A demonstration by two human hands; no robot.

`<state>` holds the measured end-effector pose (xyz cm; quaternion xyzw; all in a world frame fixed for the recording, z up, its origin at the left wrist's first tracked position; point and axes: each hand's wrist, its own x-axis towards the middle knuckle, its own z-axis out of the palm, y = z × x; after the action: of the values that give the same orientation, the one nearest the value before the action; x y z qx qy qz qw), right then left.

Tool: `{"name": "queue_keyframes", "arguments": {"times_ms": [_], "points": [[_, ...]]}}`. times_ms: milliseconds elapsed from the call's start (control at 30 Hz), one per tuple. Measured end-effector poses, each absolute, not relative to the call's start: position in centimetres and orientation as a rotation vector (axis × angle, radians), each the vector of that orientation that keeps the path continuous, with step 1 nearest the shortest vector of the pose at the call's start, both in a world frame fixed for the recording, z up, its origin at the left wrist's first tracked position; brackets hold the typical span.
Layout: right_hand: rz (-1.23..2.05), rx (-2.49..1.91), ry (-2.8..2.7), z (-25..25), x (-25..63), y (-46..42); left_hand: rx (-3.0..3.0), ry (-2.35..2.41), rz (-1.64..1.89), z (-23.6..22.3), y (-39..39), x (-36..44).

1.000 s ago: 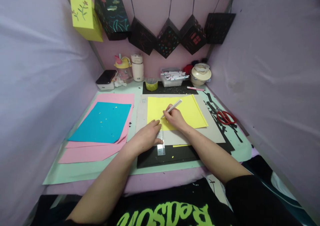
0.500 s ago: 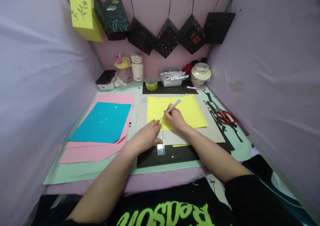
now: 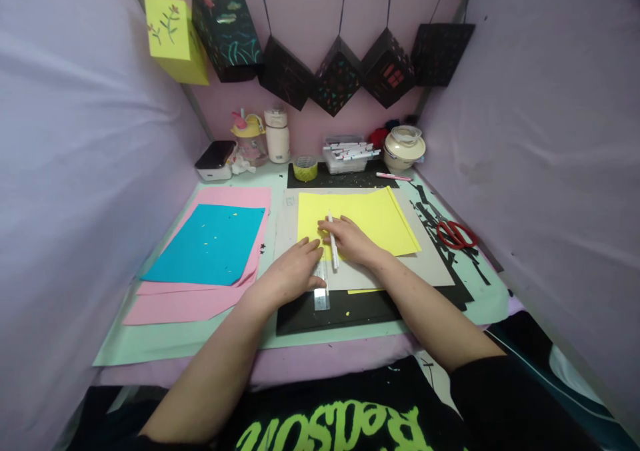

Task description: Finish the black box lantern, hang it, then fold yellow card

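Note:
My left hand (image 3: pixel 299 268) presses a clear ruler (image 3: pixel 322 296) down, its thumb on the ruler's side and its fingertips at the near edge of a yellow sheet (image 3: pixel 360 204). The ruler lies pointing away from me, partly under that hand. Just to the right, my right hand (image 3: pixel 353 239) holds a white marker pen (image 3: pixel 333 246) between its fingers. One end of the marker points away from me over the yellow sheet, the other towards me. The sheet has a folded strip along its right side and rests on a grey board (image 3: pixel 425 271).
Black card (image 3: pixel 300 318) lies under the board. Blue paper (image 3: pixel 210 248) tops pink sheets (image 3: pixel 170 311) on the left. Red-handled scissors (image 3: pixel 456 235) lie among black scraps on the right. Behind stand yellow tape (image 3: pixel 305 169), a marker box (image 3: pixel 347 163) and a lidded bowl (image 3: pixel 404 150).
The marker has swung in my right hand, from slanting up to the right with its tip on the sheet to pointing away from me. The left hand stays on the ruler.

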<state>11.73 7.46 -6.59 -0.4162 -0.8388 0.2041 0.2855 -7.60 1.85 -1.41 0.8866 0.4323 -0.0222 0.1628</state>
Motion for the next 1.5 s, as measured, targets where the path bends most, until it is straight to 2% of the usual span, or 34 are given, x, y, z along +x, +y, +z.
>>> {"name": "queue_keyframes", "arguments": {"times_ms": [300, 467, 600, 833, 1500], "points": [[0.57, -1.255, -2.246, -6.7, 15.2, 7.9, 2.512, 1.354, -0.104, -1.4, 1.1, -9.7], [0.482, -1.18, -2.267, -5.6, 12.9, 6.9, 2.49, 1.346, -0.074, -1.8, 1.1, -10.2], [0.554, -1.102, -2.356, -5.4, 10.8, 6.3, 2.492, 1.334, -0.042, -1.9, 1.1, -10.4], [0.707, -1.006, -2.423, -5.9, 11.9, 6.7, 2.482, 1.262, -0.078, -1.8, 0.8, -10.6], [0.683, -0.996, -2.408, -6.2, 11.9, 6.7, 2.424, 1.307, -0.038, -1.6, 0.8, -10.2]]}}
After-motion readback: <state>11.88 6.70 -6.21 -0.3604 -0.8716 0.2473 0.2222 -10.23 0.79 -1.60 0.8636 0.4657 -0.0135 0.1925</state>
